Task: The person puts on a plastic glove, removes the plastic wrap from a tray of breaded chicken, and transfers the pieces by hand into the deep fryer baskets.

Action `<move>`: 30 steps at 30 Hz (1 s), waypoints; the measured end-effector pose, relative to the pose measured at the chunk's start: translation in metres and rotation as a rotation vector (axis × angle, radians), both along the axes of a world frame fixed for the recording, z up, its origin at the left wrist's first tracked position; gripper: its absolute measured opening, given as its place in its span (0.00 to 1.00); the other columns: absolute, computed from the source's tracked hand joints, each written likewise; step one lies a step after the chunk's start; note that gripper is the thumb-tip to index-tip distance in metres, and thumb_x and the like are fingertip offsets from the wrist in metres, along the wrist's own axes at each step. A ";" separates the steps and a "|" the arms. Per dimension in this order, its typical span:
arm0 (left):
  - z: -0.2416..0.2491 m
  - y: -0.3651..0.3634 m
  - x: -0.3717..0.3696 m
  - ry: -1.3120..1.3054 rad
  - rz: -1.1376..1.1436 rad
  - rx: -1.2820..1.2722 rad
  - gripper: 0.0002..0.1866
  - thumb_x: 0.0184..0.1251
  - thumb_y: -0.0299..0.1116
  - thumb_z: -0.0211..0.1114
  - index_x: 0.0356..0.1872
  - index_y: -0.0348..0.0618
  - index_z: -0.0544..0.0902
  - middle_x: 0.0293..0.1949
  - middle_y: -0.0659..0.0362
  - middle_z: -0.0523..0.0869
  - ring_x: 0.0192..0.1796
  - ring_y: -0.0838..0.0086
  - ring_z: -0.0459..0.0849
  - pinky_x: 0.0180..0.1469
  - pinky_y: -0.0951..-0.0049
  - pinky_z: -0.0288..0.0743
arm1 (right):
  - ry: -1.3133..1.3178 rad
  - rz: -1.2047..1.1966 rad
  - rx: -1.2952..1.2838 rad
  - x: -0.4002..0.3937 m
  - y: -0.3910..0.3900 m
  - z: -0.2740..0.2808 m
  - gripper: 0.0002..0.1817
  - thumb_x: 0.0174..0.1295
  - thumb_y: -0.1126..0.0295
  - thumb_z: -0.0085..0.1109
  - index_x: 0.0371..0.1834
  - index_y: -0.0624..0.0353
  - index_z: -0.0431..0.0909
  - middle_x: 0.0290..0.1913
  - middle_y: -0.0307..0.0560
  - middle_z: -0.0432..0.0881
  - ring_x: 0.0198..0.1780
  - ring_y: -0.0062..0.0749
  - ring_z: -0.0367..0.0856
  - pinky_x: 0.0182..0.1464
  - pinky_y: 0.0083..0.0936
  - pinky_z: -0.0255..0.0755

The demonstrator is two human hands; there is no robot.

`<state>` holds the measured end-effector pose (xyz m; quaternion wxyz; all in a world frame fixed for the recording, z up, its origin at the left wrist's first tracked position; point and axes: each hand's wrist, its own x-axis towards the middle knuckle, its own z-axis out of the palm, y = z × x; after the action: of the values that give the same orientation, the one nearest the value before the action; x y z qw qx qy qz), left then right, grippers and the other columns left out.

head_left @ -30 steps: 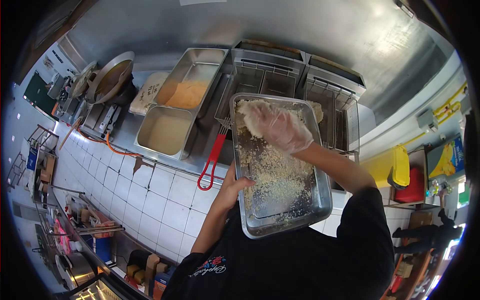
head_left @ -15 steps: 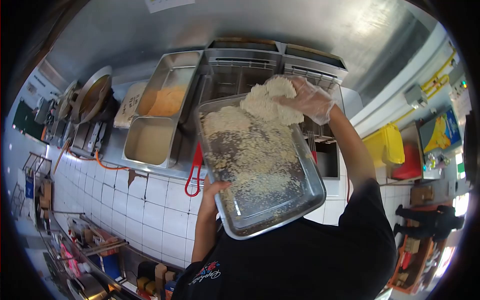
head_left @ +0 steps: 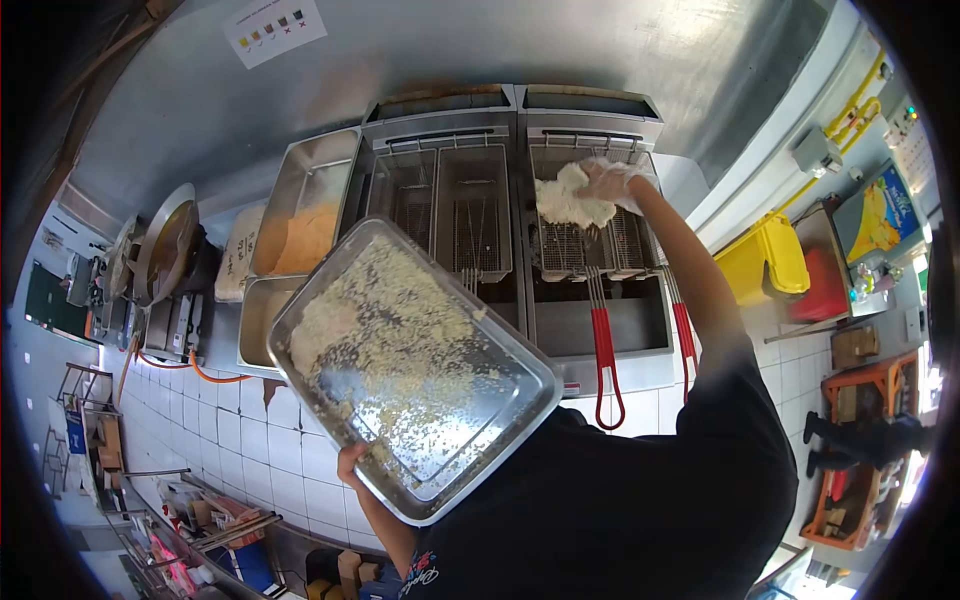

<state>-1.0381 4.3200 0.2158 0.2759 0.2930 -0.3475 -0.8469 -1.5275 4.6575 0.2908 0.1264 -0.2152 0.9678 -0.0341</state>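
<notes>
My left hand (head_left: pixel 352 464) grips the near left rim of a shallow metal tray (head_left: pixel 480 430), thumb over the edge. The tray is tilted, with pale breading crumbs scattered across it and a flat breaded piece (head_left: pixel 325 330) at its left end. In a clear plastic glove, my right hand (head_left: pixel 612 184) is closed on a large flat piece of breaded food (head_left: pixel 572 198). That piece hangs over a wire fryer basket (head_left: pixel 562 250) with a red handle (head_left: pixel 606 370). What lies under the breading is hidden.
Two more fryer baskets (head_left: pixel 470 215) sit to the left. Beyond the tray are a steel pan of orange powder (head_left: pixel 305 240) and a partly covered second pan (head_left: pixel 255 320). A wok (head_left: pixel 172 245) stands far left; a yellow bin (head_left: pixel 770 265) is at right.
My right hand has carried the breaded piece away from the tray, out over the right fryer. The tray has swung left and lower in view, still in my left hand.
</notes>
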 end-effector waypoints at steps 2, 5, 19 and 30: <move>0.002 0.003 0.006 -0.035 0.101 -0.066 0.06 0.49 0.27 0.60 0.19 0.35 0.75 0.28 0.51 0.80 0.33 0.65 0.82 0.37 0.64 0.79 | -0.247 0.099 0.115 -0.011 -0.008 -0.012 0.41 0.54 0.49 0.58 0.71 0.51 0.58 0.68 0.53 0.64 0.66 0.50 0.65 0.66 0.38 0.62; -0.004 0.007 0.018 -0.126 0.267 -0.170 0.07 0.49 0.26 0.60 0.17 0.39 0.73 0.27 0.55 0.79 0.30 0.69 0.79 0.36 0.67 0.76 | -0.282 0.226 0.376 -0.042 -0.017 -0.067 0.43 0.53 0.46 0.59 0.71 0.50 0.57 0.69 0.52 0.63 0.68 0.51 0.64 0.65 0.41 0.63; -0.029 0.013 0.029 -0.285 0.346 -0.111 0.21 0.43 0.33 0.60 0.39 0.29 0.78 0.37 0.53 0.81 0.38 0.64 0.79 0.43 0.69 0.73 | 0.248 0.316 0.003 -0.099 -0.032 -0.127 0.22 0.59 0.72 0.57 0.59 0.49 0.72 0.54 0.46 0.79 0.53 0.43 0.80 0.52 0.32 0.77; 0.002 0.026 0.001 -0.163 0.365 -0.033 0.05 0.44 0.27 0.62 0.22 0.37 0.76 0.28 0.54 0.79 0.30 0.66 0.78 0.37 0.68 0.75 | -0.145 0.381 0.465 -0.046 -0.049 -0.139 0.28 0.60 0.62 0.60 0.65 0.48 0.67 0.51 0.47 0.81 0.50 0.42 0.81 0.47 0.36 0.77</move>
<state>-1.0372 4.3463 0.2181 0.4005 0.4140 -0.3237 -0.7506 -1.5732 4.6080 0.1522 0.2449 -0.3549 0.8804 0.1973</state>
